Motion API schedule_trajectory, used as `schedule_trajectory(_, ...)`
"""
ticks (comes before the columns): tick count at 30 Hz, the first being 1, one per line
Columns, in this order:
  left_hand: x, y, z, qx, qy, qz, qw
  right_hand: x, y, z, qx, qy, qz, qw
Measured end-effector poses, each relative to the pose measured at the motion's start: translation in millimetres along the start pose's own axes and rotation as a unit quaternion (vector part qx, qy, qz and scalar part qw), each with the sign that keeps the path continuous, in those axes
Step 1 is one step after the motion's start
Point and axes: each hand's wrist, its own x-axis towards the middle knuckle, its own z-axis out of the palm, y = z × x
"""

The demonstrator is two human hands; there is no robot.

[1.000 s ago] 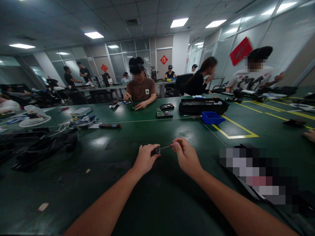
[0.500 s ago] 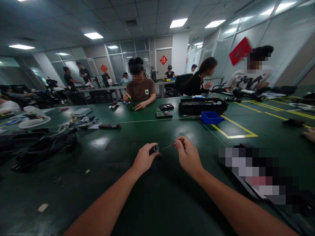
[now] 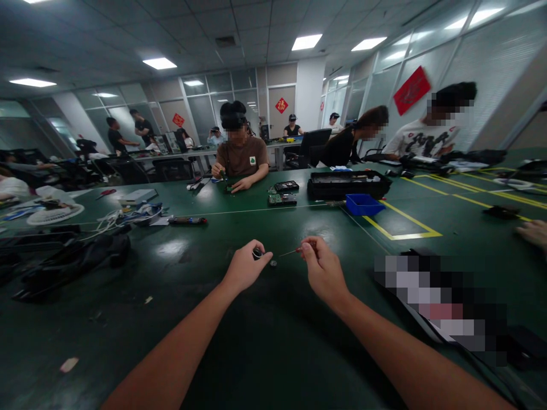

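My left hand [image 3: 244, 266] is closed around a small black cylindrical part [image 3: 257, 254] with a pale ring at its rim; the fingers cover most of it. Just below the left thumb tip is a small round dark piece [image 3: 273, 263]; whether it lies on the table or touches the thumb I cannot tell. My right hand [image 3: 320, 262] grips a thin screwdriver [image 3: 296, 250] by its reddish handle. The metal shaft points left toward the left hand, its tip a short way from the thumb and apart from the black part.
Across the green table [image 3: 213, 353], a co-worker in a brown shirt [image 3: 243, 156] handles small parts. A blue bin [image 3: 364, 205], a black tray [image 3: 348, 185] and opened hard drives [image 3: 282, 199] stand ahead. A black bag [image 3: 77, 262] lies left; a pixelated object [image 3: 436, 302] lies right.
My left hand has turned the black part, so its round opening faces less toward me. The small round piece shows more clearly under the thumb. The screwdriver stays in my right hand.
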Motion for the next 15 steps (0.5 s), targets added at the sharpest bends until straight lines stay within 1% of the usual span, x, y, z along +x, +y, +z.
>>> schedule_trajectory(4, 8.5, -0.6, 4.8, 0.076, -0.068, 0.056, 0.993, 0.0, -1.1, -0.3, 0.0, -0.001, -0.003, 1.0)
schedule_trajectory(6, 12.8, -4.8, 9.8, 0.129, -0.102, 0.084, 0.983, 0.4, -1.5, -0.4, 0.002, 0.0, -0.004, 1.0)
schedule_trajectory(9, 18.2, -11.5, 15.9, 0.209, -0.147, 0.095, 0.962, 0.9, -1.9, -0.2, 0.0, -0.001, -0.006, 1.0)
schedule_trajectory(12, 22.4, -14.4, 17.8, 0.241, -0.166, 0.096, 0.951, 1.0, -2.2, 0.1, -0.005, -0.005, -0.016, 1.0)
schedule_trajectory(15, 25.9, -14.2, 15.1, 0.238, -0.162, 0.098, 0.953, 0.5, -2.4, 0.0, -0.005, -0.01, -0.024, 1.0)
